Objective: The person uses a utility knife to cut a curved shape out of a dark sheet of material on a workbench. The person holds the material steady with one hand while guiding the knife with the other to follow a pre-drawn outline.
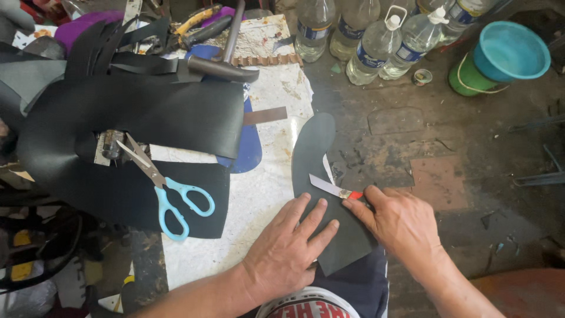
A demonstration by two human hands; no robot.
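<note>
Because the white, stained stone slab (276, 100) gives a hard flat base, the work lies on it. The large black leather sheet (147, 115) sits at the left, folded over, well apart from the cutting place. The dark, curved, sole-shaped leather piece (315, 156) lies on the slab's right edge, partly over the person's lap. The left hand (288, 250) presses flat on it with spread fingers, so it cannot slide. The right hand (403, 224) pinches the small knife with red handle (336, 189), blade resting on the piece. The scissors with light blue handles (168, 188) lie unused on the black sheet.
</note>
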